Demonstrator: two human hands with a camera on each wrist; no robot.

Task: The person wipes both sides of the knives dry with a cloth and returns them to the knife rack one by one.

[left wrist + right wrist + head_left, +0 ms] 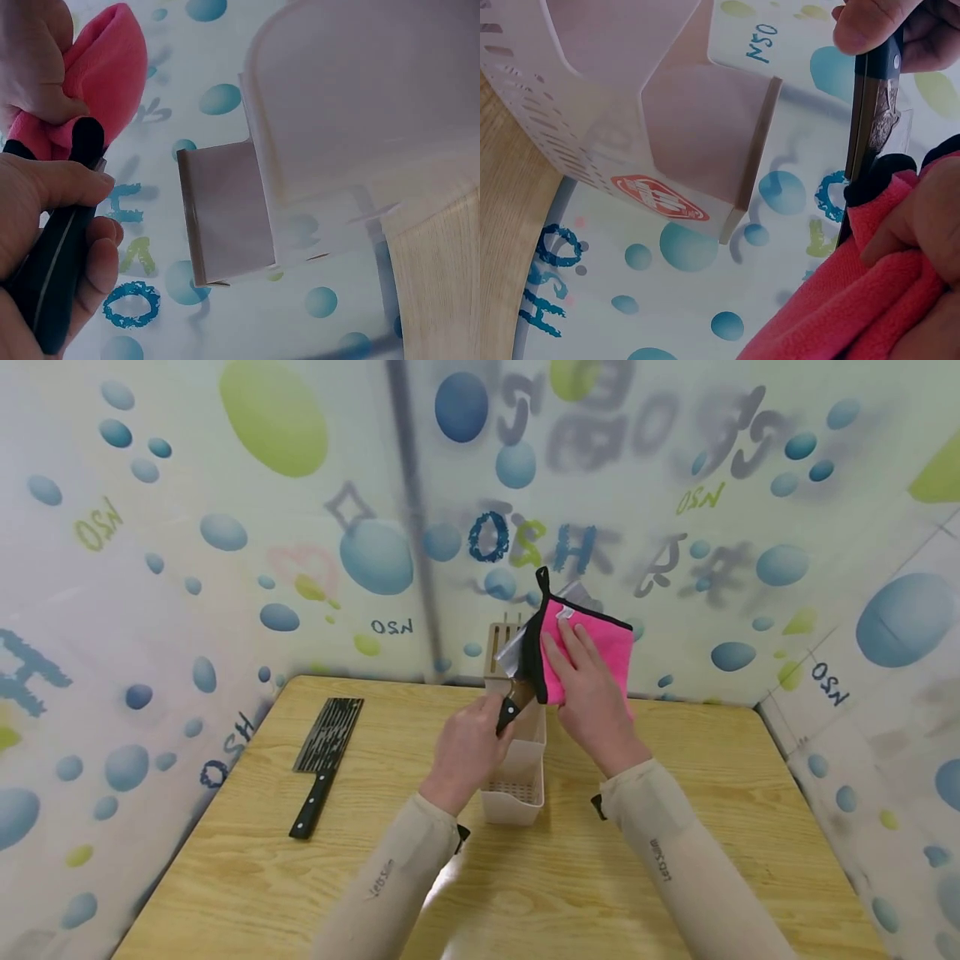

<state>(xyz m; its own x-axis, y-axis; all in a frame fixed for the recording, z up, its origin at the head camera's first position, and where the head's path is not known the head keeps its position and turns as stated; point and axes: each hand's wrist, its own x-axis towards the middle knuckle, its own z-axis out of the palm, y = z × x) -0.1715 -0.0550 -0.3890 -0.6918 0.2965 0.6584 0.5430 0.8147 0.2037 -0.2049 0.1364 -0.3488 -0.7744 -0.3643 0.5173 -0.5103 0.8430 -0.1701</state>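
Note:
My left hand (468, 739) grips the black handle (507, 714) of a kitchen knife, raised over the front of a pale knife holder (513, 812). With my right hand (592, 706) I hold a pink cloth (613, 652) with black trim and a hanging loop, folded around the blade. Part of the shiny blade (512, 658) shows beside the cloth; the rest is covered. In the right wrist view, the cloth is bunched under my fingers close to the patterned metal (885, 112) near the handle. The left wrist view shows my thumb along the handle (56, 270).
A cleaver (326, 764) with a black riveted handle lies on the left of the wooden table (225, 877). The holder has a slotted top (497, 647) and stands near the back edge, close to the patterned wall (300, 552).

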